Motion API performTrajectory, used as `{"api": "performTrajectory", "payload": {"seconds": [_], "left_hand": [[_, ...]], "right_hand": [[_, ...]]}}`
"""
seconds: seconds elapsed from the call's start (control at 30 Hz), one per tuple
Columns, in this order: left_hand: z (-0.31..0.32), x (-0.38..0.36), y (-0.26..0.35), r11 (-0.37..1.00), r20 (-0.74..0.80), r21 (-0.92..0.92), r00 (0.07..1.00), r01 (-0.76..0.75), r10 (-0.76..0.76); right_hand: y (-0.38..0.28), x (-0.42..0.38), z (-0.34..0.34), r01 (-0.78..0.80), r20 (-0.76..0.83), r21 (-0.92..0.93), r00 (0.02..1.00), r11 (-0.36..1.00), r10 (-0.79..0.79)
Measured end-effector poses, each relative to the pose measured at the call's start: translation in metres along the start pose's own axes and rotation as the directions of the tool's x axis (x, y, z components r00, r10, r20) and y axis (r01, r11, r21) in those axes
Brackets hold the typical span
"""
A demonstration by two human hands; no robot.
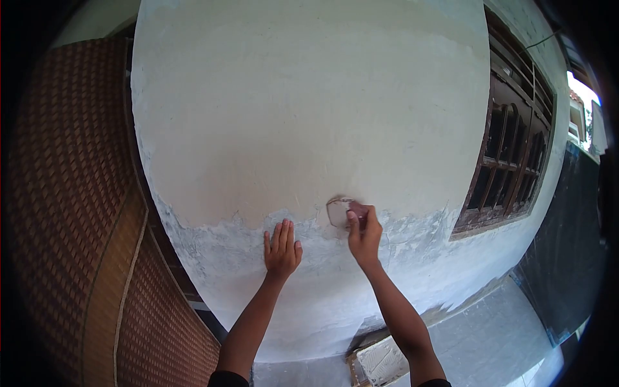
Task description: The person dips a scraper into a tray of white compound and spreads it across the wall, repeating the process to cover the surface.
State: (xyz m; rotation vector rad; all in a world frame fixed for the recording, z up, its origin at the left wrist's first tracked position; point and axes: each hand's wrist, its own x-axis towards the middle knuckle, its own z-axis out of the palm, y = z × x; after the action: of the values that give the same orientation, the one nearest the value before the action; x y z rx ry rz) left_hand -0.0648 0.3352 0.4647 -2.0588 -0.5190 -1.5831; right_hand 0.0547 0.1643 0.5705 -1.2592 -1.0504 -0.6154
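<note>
My right hand (365,235) grips a small flat scraper (338,211) with a pale face, a dark edge and a reddish-brown part under my fingers. It is against the wall (303,129), by the ragged border between the cream upper coat and the whitish, patchy lower band; its upper edge is blurred. To the left, my left hand (282,250) lies flat on the lower band, fingers stretched upward and holding nothing. Part of the scraper is hidden behind my right fingers.
A woven brown panel (71,161) stands along the left. On the right is a dark wooden window (509,135) with bars. A whitish-smeared tray (383,361) sits on the grey floor (483,329) below my right arm, and a dark sheet (561,245) stands at far right.
</note>
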Motion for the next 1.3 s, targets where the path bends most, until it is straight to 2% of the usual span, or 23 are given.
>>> {"api": "performTrajectory", "payload": {"seconds": [0.13, 0.23, 0.33, 0.37, 0.43, 0.47, 0.53, 0.6, 0.67, 0.73, 0.8, 0.83, 0.87, 0.9, 0.97, 1.0, 1.07, 1.13, 1.17, 1.2, 1.23, 1.27, 1.3], "left_hand": [[-0.001, 0.0, 0.0, 1.0, 0.001, 0.002, 1.0, -0.003, 0.003], [-0.002, -0.001, 0.0, 1.0, -0.005, 0.003, 1.0, -0.002, 0.002], [0.0, 0.001, 0.001, 1.0, -0.006, -0.005, 1.0, 0.026, -0.026], [-0.001, 0.0, 0.002, 0.999, -0.001, -0.009, 0.999, 0.054, -0.054], [-0.002, -0.001, 0.003, 0.999, 0.006, 0.002, 0.999, 0.046, -0.046], [-0.002, 0.0, 0.002, 0.999, 0.003, 0.016, 0.999, 0.043, -0.043], [0.0, 0.001, 0.002, 0.999, 0.0, 0.024, 0.999, 0.045, -0.045], [-0.002, -0.001, 0.002, 0.999, 0.005, 0.029, 0.999, 0.044, -0.044], [-0.001, 0.0, 0.003, 0.999, -0.012, 0.03, 0.999, 0.043, -0.043], [-0.001, 0.001, 0.003, 0.999, -0.011, 0.021, 0.999, 0.045, -0.045], [-0.001, -0.001, 0.003, 0.999, -0.001, 0.01, 0.999, 0.046, -0.046], [-0.001, -0.001, 0.002, 0.999, -0.003, 0.01, 0.999, 0.047, -0.047], [0.0, -0.001, 0.001, 0.999, -0.006, 0.012, 0.999, 0.049, -0.049], [0.0, 0.0, 0.002, 0.999, -0.003, 0.011, 0.999, 0.047, -0.047], [-0.001, 0.0, 0.002, 0.999, -0.016, 0.006, 0.999, 0.052, -0.052], [-0.001, 0.0, 0.002, 0.998, -0.015, 0.01, 0.998, 0.054, -0.054], [-0.001, 0.0, 0.003, 0.998, -0.019, 0.009, 0.998, 0.059, -0.058], [-0.001, 0.0, 0.003, 0.998, -0.021, 0.009, 0.998, 0.059, -0.059], [-0.001, 0.0, 0.003, 0.998, -0.023, 0.008, 0.998, 0.058, -0.057], [-0.001, 0.0, 0.003, 0.999, -0.023, 0.004, 0.998, 0.053, -0.053], [-0.001, 0.0, 0.002, 0.999, -0.026, 0.002, 0.998, 0.052, -0.052], [-0.001, 0.0, 0.002, 0.999, -0.029, 0.0, 0.998, 0.052, -0.052], [-0.001, 0.001, 0.002, 0.999, -0.027, -0.002, 0.998, 0.049, -0.049]], "right_hand": [[0.02, 0.013, -0.021, -0.177, -0.19, 0.224, 0.957, 0.958, 0.221], [0.004, 0.005, -0.031, -0.256, -0.128, 0.322, 0.942, 0.912, 0.31], [-0.005, -0.013, -0.004, -0.075, 0.076, 0.189, 0.995, 0.979, 0.061], [0.001, -0.013, -0.003, -0.08, 0.073, 0.187, 0.995, 0.979, 0.068], [0.023, -0.012, 0.003, 0.217, 0.092, -0.215, 0.975, 0.952, -0.201], [0.037, -0.011, -0.001, 0.034, 0.0, -0.143, 0.999, 0.989, -0.035], [0.031, 0.001, -0.024, -0.264, -0.069, 0.27, 0.954, 0.926, 0.292], [0.024, 0.005, -0.038, -0.207, -0.269, 0.263, 0.922, 0.942, 0.278], [0.03, -0.007, -0.038, -0.207, -0.256, 0.28, 0.925, 0.937, 0.281], [0.015, -0.019, -0.02, -0.179, 0.005, 0.223, 0.983, 0.958, 0.183], [0.013, -0.028, 0.001, 0.124, 0.109, 0.008, 0.986, 0.992, -0.124], [0.009, -0.024, -0.002, 0.242, 0.18, -0.231, 0.963, 0.942, -0.203], [0.02, -0.02, -0.004, 0.238, 0.178, -0.233, 0.964, 0.943, -0.199], [0.04, -0.015, -0.009, 0.08, 0.05, -0.101, 0.996, 0.992, -0.075], [0.057, -0.01, -0.028, -0.156, -0.125, 0.174, 0.976, 0.972, 0.179], [0.057, -0.007, -0.039, -0.232, -0.182, 0.3, 0.938, 0.925, 0.294], [0.047, -0.006, -0.052, -0.251, -0.231, 0.308, 0.916, 0.918, 0.328], [0.041, -0.01, -0.047, -0.221, -0.233, 0.281, 0.928, 0.934, 0.29], [0.035, -0.018, -0.035, -0.193, -0.134, 0.287, 0.962, 0.938, 0.239], [0.044, -0.029, -0.025, -0.122, 0.012, 0.08, 0.993, 0.989, 0.122], [0.026, -0.031, -0.01, 0.014, 0.02, 0.166, 1.0, 0.986, -0.017], [0.016, -0.031, -0.009, 0.117, 0.145, 0.0, 0.983, 0.993, -0.115], [0.023, -0.026, -0.01, 0.153, 0.078, -0.121, 0.987, 0.981, -0.144]]}}
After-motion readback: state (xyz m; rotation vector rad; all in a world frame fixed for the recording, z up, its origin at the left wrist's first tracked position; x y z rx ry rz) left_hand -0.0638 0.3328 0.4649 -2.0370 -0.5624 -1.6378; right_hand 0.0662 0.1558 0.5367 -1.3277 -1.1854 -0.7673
